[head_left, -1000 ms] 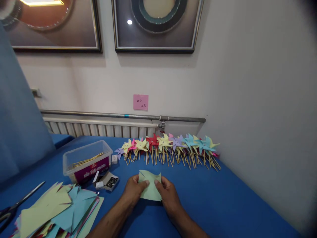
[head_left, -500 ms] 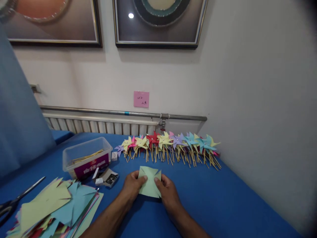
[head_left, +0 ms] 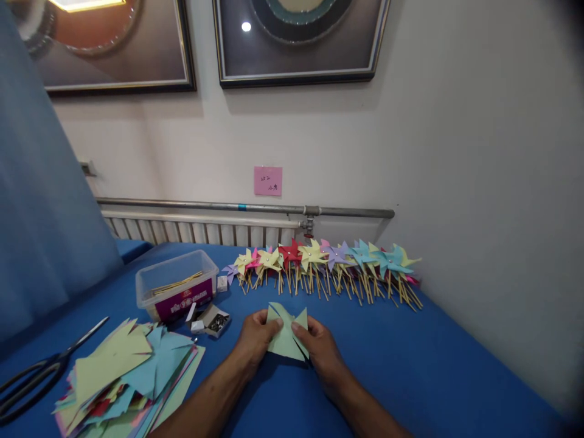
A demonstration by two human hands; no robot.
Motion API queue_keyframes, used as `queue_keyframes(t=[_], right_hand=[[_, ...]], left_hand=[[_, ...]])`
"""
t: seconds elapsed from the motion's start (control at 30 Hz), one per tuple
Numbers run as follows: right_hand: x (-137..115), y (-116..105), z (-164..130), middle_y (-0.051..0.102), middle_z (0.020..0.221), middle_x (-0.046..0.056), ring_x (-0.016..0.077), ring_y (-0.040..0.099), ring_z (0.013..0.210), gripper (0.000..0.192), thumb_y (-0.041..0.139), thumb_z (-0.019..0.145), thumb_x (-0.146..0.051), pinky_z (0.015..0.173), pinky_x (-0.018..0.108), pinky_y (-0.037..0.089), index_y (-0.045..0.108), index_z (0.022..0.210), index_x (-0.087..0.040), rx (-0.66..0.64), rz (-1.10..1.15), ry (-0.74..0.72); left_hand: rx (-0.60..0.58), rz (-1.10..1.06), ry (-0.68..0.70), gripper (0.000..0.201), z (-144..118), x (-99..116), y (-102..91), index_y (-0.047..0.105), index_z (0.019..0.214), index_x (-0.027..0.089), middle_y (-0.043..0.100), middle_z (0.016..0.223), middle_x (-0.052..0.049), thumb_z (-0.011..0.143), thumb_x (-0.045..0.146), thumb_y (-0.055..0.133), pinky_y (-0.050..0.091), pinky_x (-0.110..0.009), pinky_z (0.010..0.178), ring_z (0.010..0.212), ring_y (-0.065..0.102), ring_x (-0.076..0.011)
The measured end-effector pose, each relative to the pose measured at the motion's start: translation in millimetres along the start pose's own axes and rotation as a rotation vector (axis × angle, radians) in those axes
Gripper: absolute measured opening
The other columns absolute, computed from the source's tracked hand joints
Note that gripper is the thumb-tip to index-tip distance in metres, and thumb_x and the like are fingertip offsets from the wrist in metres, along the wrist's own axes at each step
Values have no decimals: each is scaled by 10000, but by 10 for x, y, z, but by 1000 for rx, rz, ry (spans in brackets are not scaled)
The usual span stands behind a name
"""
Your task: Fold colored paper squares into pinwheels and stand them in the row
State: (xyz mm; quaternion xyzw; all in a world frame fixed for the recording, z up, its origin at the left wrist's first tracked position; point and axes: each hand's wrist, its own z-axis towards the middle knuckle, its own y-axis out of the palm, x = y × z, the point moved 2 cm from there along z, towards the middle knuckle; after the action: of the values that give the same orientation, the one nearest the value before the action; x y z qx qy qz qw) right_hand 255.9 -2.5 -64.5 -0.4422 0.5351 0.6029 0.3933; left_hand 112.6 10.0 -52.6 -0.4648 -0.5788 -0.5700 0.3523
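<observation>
Between my two hands is a pale green square of paper (head_left: pixel 286 342) with slits cut in from its corners. My left hand (head_left: pixel 256 339) pinches its left side, thumb on top. My right hand (head_left: pixel 319 347) grips the right side, its thumb pressing near the middle, where the paper bends upward at the top. Both hands are just above the blue table. Beyond them lies a row of finished paper pinwheels (head_left: pixel 337 255) on thin sticks. Left of my hands, a small open box (head_left: pixel 214 320) holds dark metal pins or tacks.
A clear plastic tub (head_left: pixel 177 298) with thin wooden sticks (head_left: pixel 177 283) stands at the left, a little white box (head_left: pixel 222 283) beside it. Nearer lie a pile of coloured cut paper (head_left: pixel 114 365) and black-handled scissors (head_left: pixel 55 365). Behind the blue table (head_left: pixel 392 377) run a pipe (head_left: pixel 205 205) and radiator.
The green paper was nearly flat; now its upper part bends inward under my thumbs. The whole view has shifted slightly, so the table things appear further right.
</observation>
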Motion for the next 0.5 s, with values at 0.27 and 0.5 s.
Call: queue_keyframes(t=[0.27,0.5], right_hand=[[-160,118,-128,782,961,102,276,730,869,450,789,761,-469,820,396,552,706,1075,-158,-38,126,24],[-176,111,-136,777,977,111,287,732,864,506,826,709,-475,796,400,559,699,1081,-157,-17,184,38]], left_hand=[[2,-3,38,520,-62,93,30,727,897,74,743,715,-94,530,412,871,505,-294,608,586,648,-196],[-18,-4,37,487,-75,78,54,734,893,90,746,720,-84,530,386,865,509,-299,632,605,657,-203]])
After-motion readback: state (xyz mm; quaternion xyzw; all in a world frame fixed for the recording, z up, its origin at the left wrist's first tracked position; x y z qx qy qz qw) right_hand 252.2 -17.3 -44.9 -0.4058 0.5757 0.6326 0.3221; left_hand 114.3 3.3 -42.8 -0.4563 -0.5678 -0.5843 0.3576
